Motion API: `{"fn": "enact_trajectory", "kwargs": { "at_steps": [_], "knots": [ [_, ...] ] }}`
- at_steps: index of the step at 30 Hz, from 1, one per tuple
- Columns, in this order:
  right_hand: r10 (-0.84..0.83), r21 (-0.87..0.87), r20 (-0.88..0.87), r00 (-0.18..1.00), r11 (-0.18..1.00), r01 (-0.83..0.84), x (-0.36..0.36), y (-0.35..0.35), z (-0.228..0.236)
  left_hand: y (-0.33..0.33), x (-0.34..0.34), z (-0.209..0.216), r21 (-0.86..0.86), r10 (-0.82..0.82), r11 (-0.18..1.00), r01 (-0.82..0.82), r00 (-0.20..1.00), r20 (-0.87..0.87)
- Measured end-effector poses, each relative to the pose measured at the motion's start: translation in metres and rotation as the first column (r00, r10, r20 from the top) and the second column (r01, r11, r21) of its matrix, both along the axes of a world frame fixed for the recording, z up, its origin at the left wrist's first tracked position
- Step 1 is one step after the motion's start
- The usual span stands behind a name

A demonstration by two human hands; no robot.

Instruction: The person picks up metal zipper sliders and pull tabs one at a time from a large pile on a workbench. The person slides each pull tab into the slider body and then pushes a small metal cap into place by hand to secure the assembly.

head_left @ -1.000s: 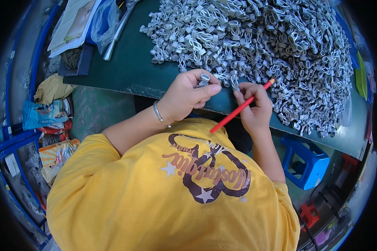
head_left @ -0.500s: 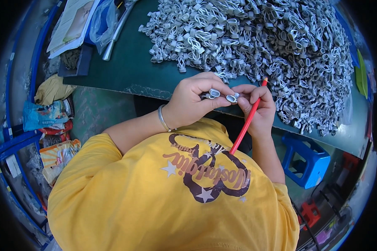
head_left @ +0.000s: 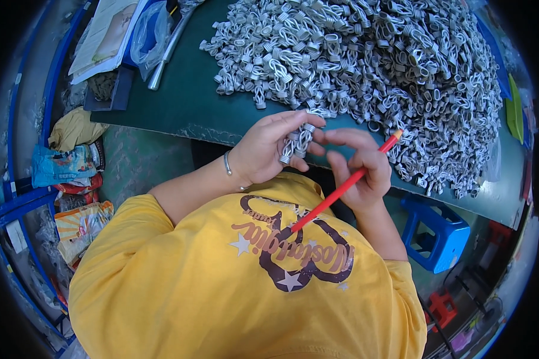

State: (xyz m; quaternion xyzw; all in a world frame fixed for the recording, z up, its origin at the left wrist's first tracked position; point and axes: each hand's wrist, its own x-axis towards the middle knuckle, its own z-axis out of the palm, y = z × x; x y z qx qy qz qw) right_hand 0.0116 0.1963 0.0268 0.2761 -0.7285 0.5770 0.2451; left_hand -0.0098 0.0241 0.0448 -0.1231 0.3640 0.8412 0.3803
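Note:
Several small silver-grey looped fittings with ribbed collars (head_left: 297, 142) lie in the curled fingers of my left hand (head_left: 260, 148), its palm turned partly up. A red pencil (head_left: 335, 195) rests between the fingers of my right hand (head_left: 366, 170), its tan tip up and to the right and its other end over my shirt. The thumb and fingertips of that hand are apart from each other, close beside the fittings. Beyond both hands spreads a large heap of the same fittings (head_left: 353, 66).
The heap covers much of the green table (head_left: 179, 107). Papers (head_left: 105, 45), a clear plastic bag (head_left: 150, 39) and a small grey box (head_left: 117, 90) sit at its left. A blue stool (head_left: 440, 233) stands below its right side. Blue racking (head_left: 27, 203) and crumpled packages (head_left: 63, 164) flank my left.
My left hand has turned its palm up, showing several fittings. My right hand has drawn away from a fitting pinched between both hands, and the pencil has tilted flatter.

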Motion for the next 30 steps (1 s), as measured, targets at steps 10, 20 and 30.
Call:
{"fn": "enact_trajectory", "kwargs": {
  "at_steps": [10, 20, 30],
  "knots": [
    [-0.317, 0.468, -0.074, 0.945, 0.826, 0.314, -0.036, 0.011, -0.004, -0.007, 0.005, -0.006, -0.287, -0.134, 0.956, 0.062, 0.962, -0.236],
    [0.165, -0.458, 0.660, 0.733, 0.862, 0.218, 0.000, 0.007, 0.004, 0.005, 0.004, -0.017, -0.491, -0.202, 0.859, -0.147, 0.784, -0.587],
    [0.311, -0.539, 0.682, 0.662, 0.826, 0.167, 0.006, 0.010, -0.007, 0.001, 0.005, -0.009, -0.472, -0.183, 0.850, -0.235, 0.709, -0.681]
  ]
}}
